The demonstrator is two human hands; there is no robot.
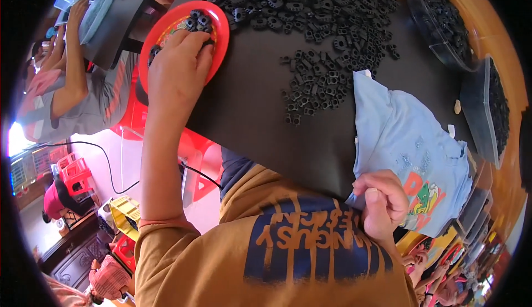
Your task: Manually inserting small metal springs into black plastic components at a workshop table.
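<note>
My left hand reaches into a red plate at the table's left edge. Its fingers are bent and closed over small black plastic parts in the plate; the fingertips are partly hidden. My right hand is curled into a fist at the near table edge, beside a light blue printed cloth. Whatever it may hold is hidden. A large heap of black plastic parts covers the far part of the dark table, with smaller hollow black pieces spread in front.
Clear plastic bins full of black parts stand on the right. At the left, another person's arm is by a second table with a bluish tray. Red stools and a yellow crate stand on the floor; more people are at the lower right.
</note>
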